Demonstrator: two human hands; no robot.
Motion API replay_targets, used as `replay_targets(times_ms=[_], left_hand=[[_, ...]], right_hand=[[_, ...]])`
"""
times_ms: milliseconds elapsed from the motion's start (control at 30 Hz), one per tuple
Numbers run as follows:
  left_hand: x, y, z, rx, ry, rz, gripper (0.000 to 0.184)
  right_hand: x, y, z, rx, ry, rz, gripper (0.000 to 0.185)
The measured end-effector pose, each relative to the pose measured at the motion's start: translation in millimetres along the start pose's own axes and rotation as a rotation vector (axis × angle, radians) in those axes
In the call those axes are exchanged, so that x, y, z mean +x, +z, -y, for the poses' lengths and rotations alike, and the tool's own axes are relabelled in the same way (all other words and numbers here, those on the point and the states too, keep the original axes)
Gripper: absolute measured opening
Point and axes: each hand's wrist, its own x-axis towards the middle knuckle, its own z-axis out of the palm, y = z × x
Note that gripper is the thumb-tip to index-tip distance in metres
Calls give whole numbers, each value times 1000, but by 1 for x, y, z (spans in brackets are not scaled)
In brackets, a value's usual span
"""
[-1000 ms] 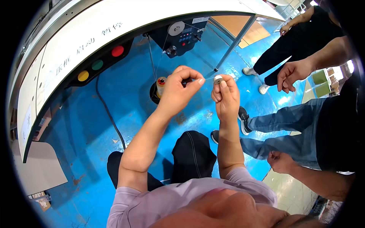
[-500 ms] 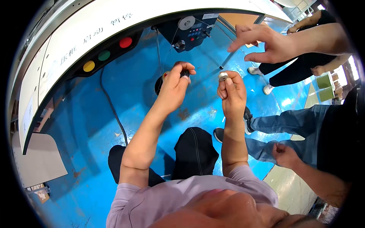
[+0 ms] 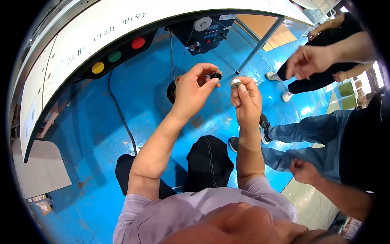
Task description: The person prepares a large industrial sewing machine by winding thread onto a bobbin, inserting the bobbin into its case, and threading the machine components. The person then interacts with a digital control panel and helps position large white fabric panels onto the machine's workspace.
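My left hand (image 3: 191, 91) pinches a small black round piece (image 3: 216, 76) between thumb and fingertips. Close by on the right, my right hand (image 3: 248, 103) holds a small silvery-white disc-shaped piece (image 3: 235, 83), like a little spool, gripped by thumb and curled fingers. A short gap separates the two pieces. Beyond my hands is a dark machine (image 3: 209, 34) with a pale wheel (image 3: 202, 24), small buttons and a knob. Behind my left wrist, a round black object (image 3: 171, 92) on the floor is partly hidden.
A white table edge (image 3: 122, 24) curves across the top, with yellow (image 3: 98, 67), green (image 3: 115, 56) and red (image 3: 138, 43) buttons below it. A black cable (image 3: 118, 105) crosses the blue floor. At the right, a person's hand (image 3: 310, 61) reaches in; others stand nearby.
My left hand has moved right, bringing the black piece nearer the silvery one. My right hand has barely moved. Another person's pointing hand has drawn back to the right and its fingers have curled.
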Motion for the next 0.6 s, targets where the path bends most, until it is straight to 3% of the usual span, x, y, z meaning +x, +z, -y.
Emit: replay_targets(times_ms=[300, 367, 400, 467, 600], left_hand=[[3, 4, 5, 0, 94, -32, 18], [5, -1, 6, -204, -105, -29, 11], [3, -6, 7, -204, -105, -29, 11], [-2, -16, 8, -548, -390, -7, 13], [-9, -17, 5, -490, -412, 84, 22]], right_hand=[[0, 1, -4, 39, 39, 3, 22], [1, 1, -3, 21, 26, 1, 22], [1, 0, -3, 5, 13, -2, 22], [2, -6, -3, -71, 13, 5, 21], [7, -16, -2, -406, -68, 26, 21]])
